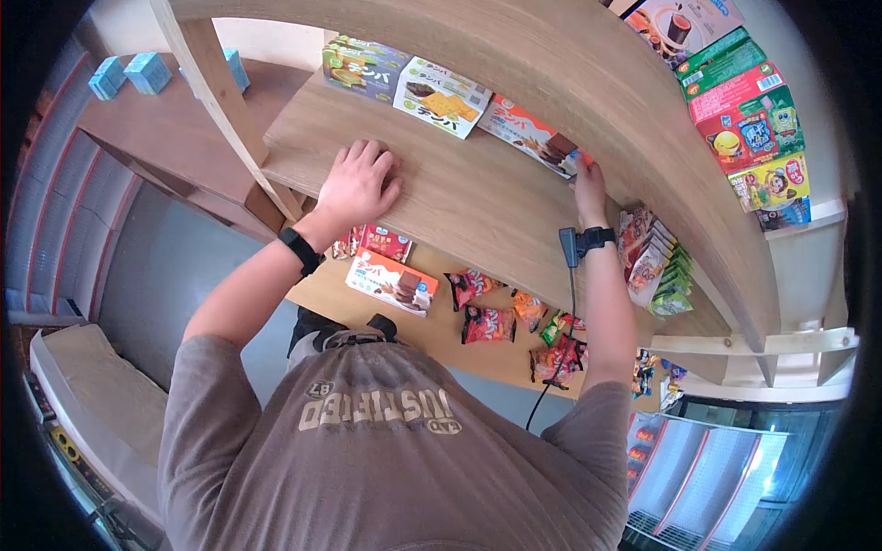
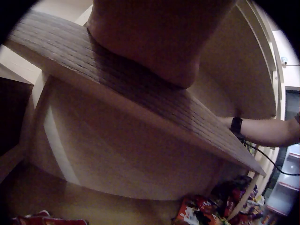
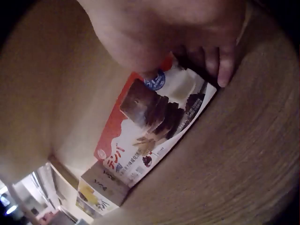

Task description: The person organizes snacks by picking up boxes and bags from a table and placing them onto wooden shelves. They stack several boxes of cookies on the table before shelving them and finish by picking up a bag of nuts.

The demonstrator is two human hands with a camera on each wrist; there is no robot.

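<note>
My right hand (image 1: 590, 191) is at the right end of an orange and white wafer box (image 1: 528, 135) standing on the wooden shelf. In the right wrist view, the thumb lies on the printed front of this wafer box (image 3: 154, 117), by a round blue mark, and the fingers bend round its end. To its left stand a white box with yellow crackers (image 1: 441, 96) and a green-grey box (image 1: 361, 73), in one row. My left hand (image 1: 360, 184) rests palm down on the bare shelf board (image 1: 441, 184) near its front edge, fingers loosely bent, holding nothing.
Below, a lower shelf carries another orange wafer box (image 1: 392, 281), red packets (image 1: 489, 325) and other snack bags. Snack packs (image 1: 652, 262) stand at the right; more boxes (image 1: 749, 119) line the upper shelf. A wooden post (image 1: 220, 92) rises at left. A black cable (image 1: 571, 303) hangs from my right wrist.
</note>
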